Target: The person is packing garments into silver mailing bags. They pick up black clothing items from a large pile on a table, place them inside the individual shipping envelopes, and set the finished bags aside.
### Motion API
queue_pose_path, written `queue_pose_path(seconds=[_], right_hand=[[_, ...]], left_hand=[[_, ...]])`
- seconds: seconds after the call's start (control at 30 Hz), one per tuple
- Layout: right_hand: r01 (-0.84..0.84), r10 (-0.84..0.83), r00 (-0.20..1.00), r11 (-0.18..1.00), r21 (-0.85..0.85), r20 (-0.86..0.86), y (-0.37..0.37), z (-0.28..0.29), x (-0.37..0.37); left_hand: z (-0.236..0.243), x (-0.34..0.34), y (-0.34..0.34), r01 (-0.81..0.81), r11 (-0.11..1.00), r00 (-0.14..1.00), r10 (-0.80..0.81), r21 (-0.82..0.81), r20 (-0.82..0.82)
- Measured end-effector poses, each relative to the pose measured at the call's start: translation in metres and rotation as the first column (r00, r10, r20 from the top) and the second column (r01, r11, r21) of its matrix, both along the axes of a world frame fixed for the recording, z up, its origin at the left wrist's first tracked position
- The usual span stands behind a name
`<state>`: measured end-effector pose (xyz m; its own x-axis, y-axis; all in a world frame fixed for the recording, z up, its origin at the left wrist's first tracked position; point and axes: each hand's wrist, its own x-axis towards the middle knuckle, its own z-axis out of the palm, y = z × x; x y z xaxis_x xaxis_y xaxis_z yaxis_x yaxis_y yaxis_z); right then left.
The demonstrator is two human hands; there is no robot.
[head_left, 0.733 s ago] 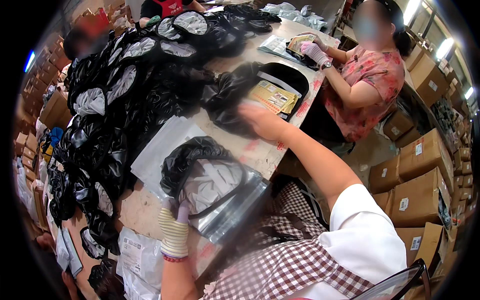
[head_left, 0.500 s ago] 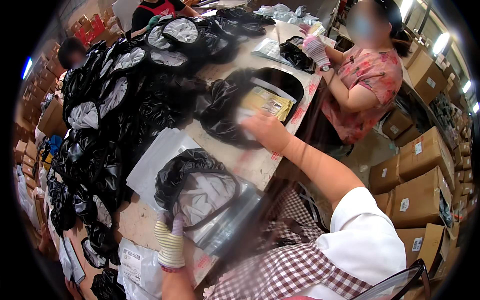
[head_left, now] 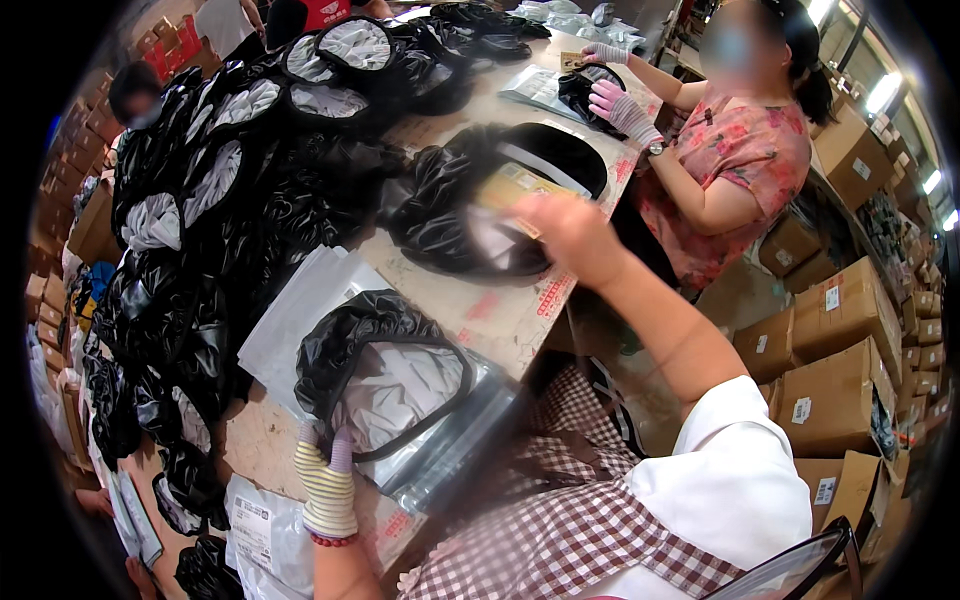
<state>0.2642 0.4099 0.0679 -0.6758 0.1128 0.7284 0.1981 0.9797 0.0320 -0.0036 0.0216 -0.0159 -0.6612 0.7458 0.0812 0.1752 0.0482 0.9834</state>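
Note:
My left hand [head_left: 325, 480], in a striped fingerless glove, grips the lower-left edge of a black crinkled cover [head_left: 330, 330] with pale lining, lying on clear plastic bags [head_left: 465, 455]. Farther up, my bare right hand [head_left: 565, 235], blurred by motion, has its fingers closed on a yellow printed card [head_left: 525, 185] over a larger black item [head_left: 430, 210] with a pale inside. Translucent plastic sheets [head_left: 285, 310] stick out behind the smaller cover.
Black covers [head_left: 200, 320] are heaped along the table's left. A co-worker [head_left: 715, 180] in a floral top handles a black item [head_left: 580, 90] at right; others [head_left: 135, 105] stand behind. Cardboard boxes [head_left: 830, 390] are stacked at right. White parcels [head_left: 265, 530] lie near my left hand.
My right hand has moved rightward, lifting at the yellow cards. My left hand and the smaller cover have shifted slightly left in view. The co-worker's hands have also moved.

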Motion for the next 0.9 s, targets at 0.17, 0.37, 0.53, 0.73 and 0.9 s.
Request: queue_pose_path(seconds=[0.17,0.37,0.53,0.73,0.9], right_hand=[[0.226,-0.228,0.912,0.973,0.044,0.342,0.058,-0.014,0.034],[0.15,-0.171,0.9,0.985,0.081,0.401,0.057,-0.061,0.048],[0.166,-0.194,0.924,0.98,0.11,0.33,0.04,-0.055,0.037],[0.179,-0.214,0.946,0.971,0.158,0.245,0.035,-0.061,0.032],[0.195,-0.202,0.955,0.979,0.057,0.218,0.023,-0.055,0.023]], left_hand=[[0.005,0.007,0.005,-0.01,1.0,1.0,0.009,0.021,0.022],[0.017,0.008,0.007,0.038,0.999,0.999,-0.038,-0.001,-0.032],[0.003,0.005,0.003,0.006,0.999,1.0,-0.006,0.033,0.014],[0.012,0.008,0.001,-0.078,0.994,0.99,0.068,-0.077,-0.123],[0.041,0.016,0.013,-0.201,0.968,0.53,0.238,0.152,-0.814]])
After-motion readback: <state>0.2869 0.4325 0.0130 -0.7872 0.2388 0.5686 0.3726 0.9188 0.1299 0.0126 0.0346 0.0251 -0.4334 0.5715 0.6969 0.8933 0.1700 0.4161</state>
